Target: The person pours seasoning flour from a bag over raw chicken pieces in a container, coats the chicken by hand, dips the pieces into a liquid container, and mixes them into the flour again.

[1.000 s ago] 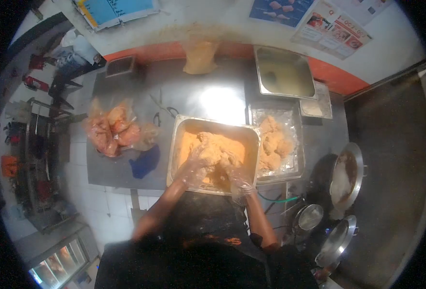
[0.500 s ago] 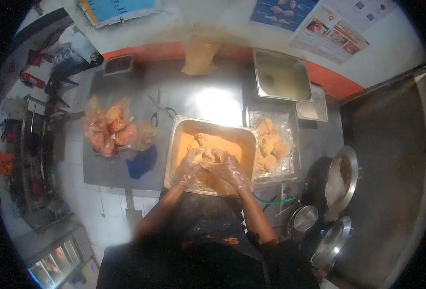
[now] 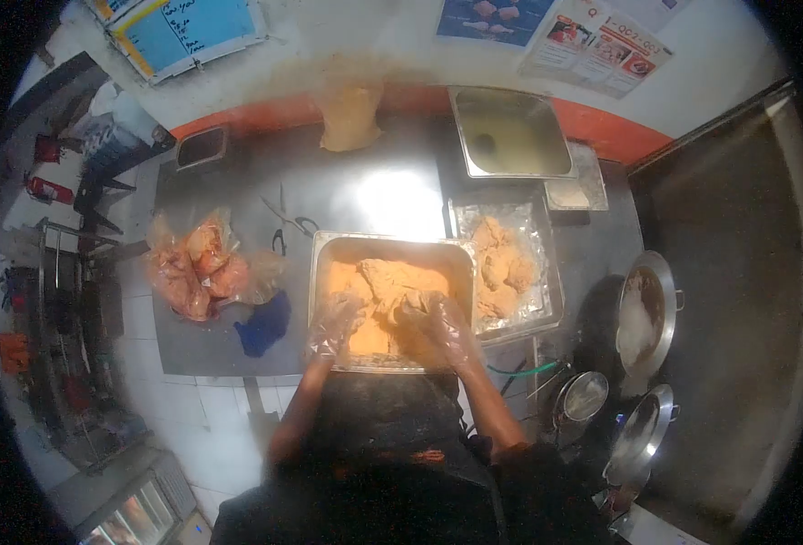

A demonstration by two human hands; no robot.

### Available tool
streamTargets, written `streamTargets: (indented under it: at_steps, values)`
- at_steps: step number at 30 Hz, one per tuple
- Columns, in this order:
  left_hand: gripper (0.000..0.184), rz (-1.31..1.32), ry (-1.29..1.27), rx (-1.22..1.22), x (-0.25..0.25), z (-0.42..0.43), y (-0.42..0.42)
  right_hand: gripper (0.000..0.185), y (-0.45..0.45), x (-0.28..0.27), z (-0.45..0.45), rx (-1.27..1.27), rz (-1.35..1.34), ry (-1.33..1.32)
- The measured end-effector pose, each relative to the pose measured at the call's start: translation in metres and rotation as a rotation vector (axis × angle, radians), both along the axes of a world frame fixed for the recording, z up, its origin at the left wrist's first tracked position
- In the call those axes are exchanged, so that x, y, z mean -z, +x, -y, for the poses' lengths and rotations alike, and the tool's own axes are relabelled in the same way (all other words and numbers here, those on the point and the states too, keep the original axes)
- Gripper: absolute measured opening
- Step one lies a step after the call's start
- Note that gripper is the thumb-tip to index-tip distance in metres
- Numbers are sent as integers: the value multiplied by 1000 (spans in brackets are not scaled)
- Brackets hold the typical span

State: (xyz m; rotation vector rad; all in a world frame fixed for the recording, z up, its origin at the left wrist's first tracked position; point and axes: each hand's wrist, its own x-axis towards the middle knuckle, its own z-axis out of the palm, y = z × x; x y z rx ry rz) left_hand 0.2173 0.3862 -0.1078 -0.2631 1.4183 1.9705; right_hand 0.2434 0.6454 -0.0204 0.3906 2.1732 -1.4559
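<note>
A deep metal pan (image 3: 392,240) holds orange-tinted flour, with coated pieces (image 3: 390,280) in its middle. My left hand (image 3: 336,325), in a clear plastic glove, is at the pan's left side, its fingers in the flour. Gloved the same way, my right hand (image 3: 445,329) lies at the right side, against the coated pieces; whether it grips one is hard to tell. Right of the pan, a lined tray (image 3: 547,265) bears more coated pieces (image 3: 503,269). Bags of raw meat (image 3: 203,266) lie to the left, beside a blue cloth (image 3: 261,325).
Scissors (image 3: 287,221) lie behind the pan. A metal container of liquid (image 3: 514,136) stands at the back right, a bag of powder (image 3: 350,118) by the wall and a small container (image 3: 203,147) at back left. Large round pans (image 3: 646,313) are at the right.
Both hands came together around the coated pieces, then moved apart toward the pan's sides. The whole view has shifted slightly.
</note>
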Motion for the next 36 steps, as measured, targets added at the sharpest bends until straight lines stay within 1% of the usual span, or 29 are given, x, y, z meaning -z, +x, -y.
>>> streamTargets:
  at_steps: [1, 2, 4, 5, 7, 8, 9, 10, 11, 13, 14, 15, 16, 17, 18, 20, 21, 23, 24, 25, 26, 28, 29, 30, 31, 32, 33, 34, 36]
  values:
    - [65, 16, -21, -13, 0, 0, -2, 39, 2, 8, -9, 118, -13, -106]
    - [62, -51, 147, -81, 28, 5, 1, 40, 4, 15, -19, 234, -33, -213]
    - [60, -86, 304, -159, 49, 12, 24, 39, 22, -8, -53, -170, -437, 395]
    - [58, -158, 253, -121, 51, 13, 21, 39, 22, -28, -66, -380, -652, 699]
    - [56, -231, 198, -94, 17, 4, 8, 31, 11, -99, -62, -165, -663, 537]
    - [54, -254, -329, 55, -50, -14, -4, 27, 3, -123, -61, 63, -556, 378]
    - [53, -261, -856, 208, -87, -22, -10, 24, -4, -148, -60, 314, -481, 209]
    - [53, -259, -859, 200, -54, -15, -1, 25, -9, -151, -69, 390, -544, 348]
    - [54, -604, -1074, 289, 8, -2, 15, 25, -16, -151, -80, 385, -546, 345]
    - [55, -958, -1275, 384, 30, -1, 18, 34, -22, -149, -101, 164, -382, 773]
    - [39, -784, -1306, 381, 10, -16, 2, 34, -22, -140, -105, 165, -382, 774]
    - [26, -611, -1329, 376, -3, -26, -7, 34, -23, -120, -111, 229, -373, 590]
    - [26, -611, -1322, 376, 5, -25, -4, 36, -24, -96, -116, 288, -360, 409]
    - [40, -549, -1024, 96, 21, -24, -5, 41, -15, -56, -125, 182, -475, 686]
    - [47, -503, -895, 0, 11, -27, -10, 41, -16, -71, -113, 171, -483, 694]
    - [60, -419, -631, -197, -7, -32, -20, 47, -8, -78, -72, 337, -410, 84]
    - [64, -717, -1085, 152, -14, -33, -30, 49, -5, -76, -51, 450, -328, -184]
    - [68, -1006, -1517, 540, -8, -40, -47, 49, -10, -54, -22, 211, -196, 48]
    - [70, -809, -1373, 427, 8, -47, -55, 50, -19, -46, -10, -164, -207, 497]
    - [73, -609, -1224, 314, 23, -51, -58, 49, -19, -34, -1, -238, -33, 374]
    - [73, -603, -1230, 306, 12, -50, -63, 48, -21, -20, 8, -312, 138, 246]
    - [69, -313, -1050, 616, -24, -46, -67, 45, -15, 6, 31, -400, 162, 317]
    - [69, -311, -1059, 609, -15, -41, -54, 42, -13, 17, 37, -476, 179, 393]
    - [67, -496, -1078, 592, 6, -34, -31, 42, -13, 30, 39, -481, 167, 388]
    - [65, -675, -1088, 578, 23, -28, -16, 46, -9, 43, 41, -414, 103, 309]
    - [65, -664, -1091, 581, 33, -22, -13, 51, -3, 50, 42, -346, 49, 229]
    - [59, -588, -1041, 672, 37, -18, -14, 46, -4, 57, 29, -523, 57, 205]
    - [54, -632, -1094, 902, 40, -19, -15, 41, -6, 63, 17, -693, 55, 169]
    - [45, -779, -1120, 1350, 42, -22, -17, 40, 3, 87, 4, -215, 171, -404]
